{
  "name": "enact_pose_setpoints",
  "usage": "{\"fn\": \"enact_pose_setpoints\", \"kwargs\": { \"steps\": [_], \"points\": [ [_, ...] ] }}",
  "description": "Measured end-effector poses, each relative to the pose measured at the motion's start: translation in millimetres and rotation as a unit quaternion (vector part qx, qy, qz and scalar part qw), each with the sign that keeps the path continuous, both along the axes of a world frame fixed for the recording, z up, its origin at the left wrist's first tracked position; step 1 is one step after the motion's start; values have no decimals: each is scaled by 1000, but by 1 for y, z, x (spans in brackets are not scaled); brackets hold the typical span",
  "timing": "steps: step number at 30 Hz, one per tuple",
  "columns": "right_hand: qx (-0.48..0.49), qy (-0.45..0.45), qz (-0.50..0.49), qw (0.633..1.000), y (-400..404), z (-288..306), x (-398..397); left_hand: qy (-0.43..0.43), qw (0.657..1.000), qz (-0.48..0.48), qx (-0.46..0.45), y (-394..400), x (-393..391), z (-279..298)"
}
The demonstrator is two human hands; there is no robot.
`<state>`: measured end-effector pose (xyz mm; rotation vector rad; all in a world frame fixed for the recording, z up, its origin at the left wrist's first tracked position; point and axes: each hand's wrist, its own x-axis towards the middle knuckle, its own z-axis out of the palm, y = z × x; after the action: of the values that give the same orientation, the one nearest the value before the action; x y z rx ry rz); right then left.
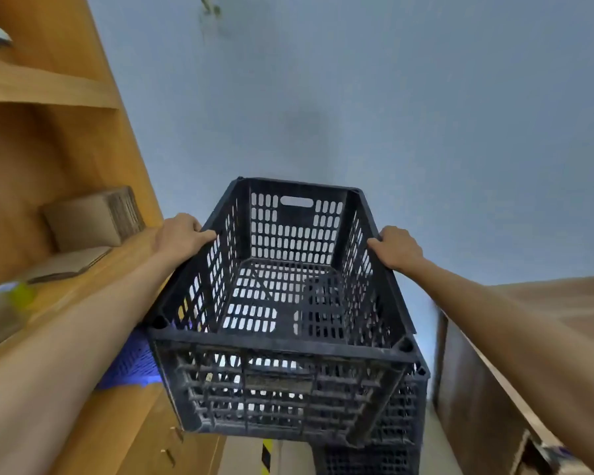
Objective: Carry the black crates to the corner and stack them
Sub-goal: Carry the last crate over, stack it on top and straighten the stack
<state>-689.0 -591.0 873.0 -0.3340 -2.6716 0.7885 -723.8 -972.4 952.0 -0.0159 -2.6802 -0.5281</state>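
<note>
Both hands grip a black perforated plastic crate (288, 303), open side up, held between them in front of the person. The left hand (180, 234) closes over the rim of the crate's left long wall, fingers curled down the outside and thumb along the top edge. The right hand (396, 248) closes over the rim of the right long wall in the same way. Both bare forearms reach forward from the lower corners of the view.

The crate is empty; its far short wall has a slot handle near the top, and its near short wall faces the camera. Below the right hand, under the held crate's near right corner, shows part of another black perforated crate (396, 406), and a further one (367, 461) beneath that; whether the held crate touches them cannot be told.

Beyond the hands rises a pale blue-grey wall (391, 114). Left of the left hand stands a light wooden shelving unit (66, 132) with a brown cardboard box (93, 221) on a shelf. Below the left forearm, just beside the held crate, lies a blue-purple mesh item (134, 365). Below the right forearm sits a brown wooden cabinet (477, 389), blurred
</note>
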Motion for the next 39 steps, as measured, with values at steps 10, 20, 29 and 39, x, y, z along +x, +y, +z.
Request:
{"fn": "enact_pose_setpoints", "kwargs": {
  "steps": [10, 20, 29, 39],
  "points": [
    [74, -13, -37, 996, 95, -6, -109, -29, 999, -22, 14, 97, -131, -49],
    [28, -107, -129, 985, 105, -83, -206, -180, 983, -42, -9, 144, -241, -148],
    [55, -105, -162, 980, 115, -86, -225, -184, 981, -52, -41, 155, -256, -155],
    [73, -101, -143, 982, 118, -88, -226, -175, 981, -49, -72, 157, -252, -160]
  ]
}}
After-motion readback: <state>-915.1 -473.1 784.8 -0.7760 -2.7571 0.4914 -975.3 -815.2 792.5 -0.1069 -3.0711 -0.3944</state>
